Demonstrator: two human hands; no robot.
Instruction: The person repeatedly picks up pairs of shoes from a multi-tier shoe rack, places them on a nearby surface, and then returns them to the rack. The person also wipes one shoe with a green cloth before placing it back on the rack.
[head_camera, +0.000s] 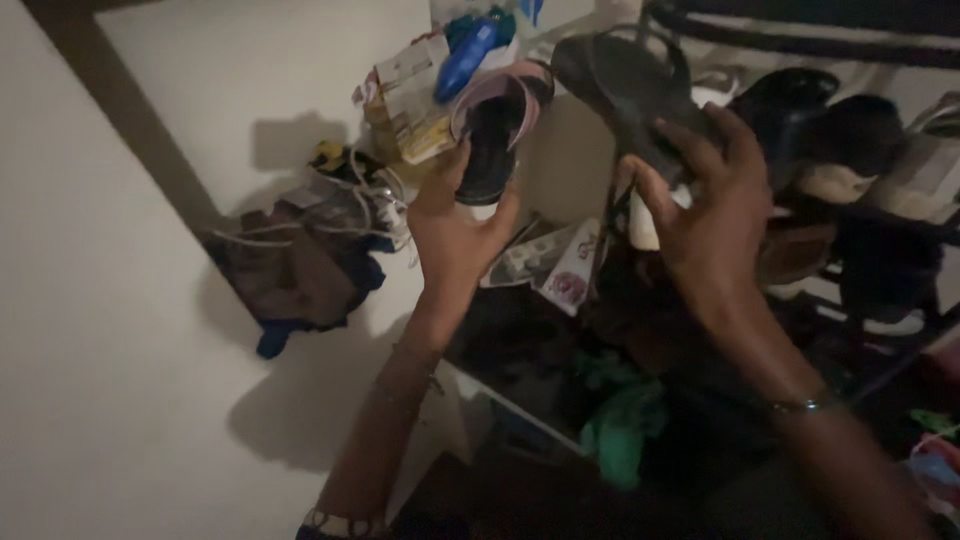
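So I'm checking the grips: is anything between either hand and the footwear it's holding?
Nothing visible. The left hand grips the pink-edged dark slipper directly, and the right hand closes on the black strappy sandal, fingers bare against it.

Pink-rimmed black sandal (497, 135) — black sandal (625, 85), blue bottle (467, 52)

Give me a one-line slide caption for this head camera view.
Left hand holds a pink-edged sandal, right hand a dark sandal, beside a shoe rack.
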